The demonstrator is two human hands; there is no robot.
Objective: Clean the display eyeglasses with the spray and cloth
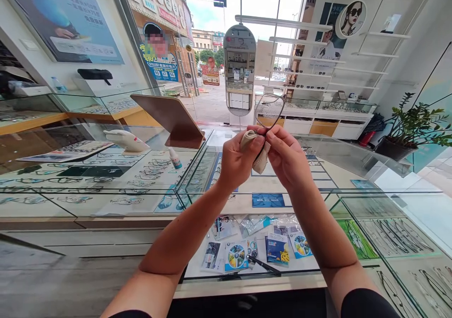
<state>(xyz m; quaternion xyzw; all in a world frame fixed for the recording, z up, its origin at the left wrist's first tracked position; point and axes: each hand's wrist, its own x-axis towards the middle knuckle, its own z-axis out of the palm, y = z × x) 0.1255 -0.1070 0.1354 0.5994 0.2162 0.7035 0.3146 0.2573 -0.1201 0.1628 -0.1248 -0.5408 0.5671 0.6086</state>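
Both hands are raised close together above the glass counter. My left hand is closed around a beige cleaning cloth, which is bunched about part of a pair of eyeglasses. One round, dark-rimmed lens of the eyeglasses sticks up above the fingers; the other part is hidden by the cloth and fingers. With its fingertips, my right hand pinches the frame just below that lens, touching the cloth's edge.
The glass display counter holds rows of spectacles. On it stand a brown tilted panel, a small white bottle and a white hand-shaped stand. Leaflets, discs and a black pen lie nearer. An oval mirror hangs ahead.
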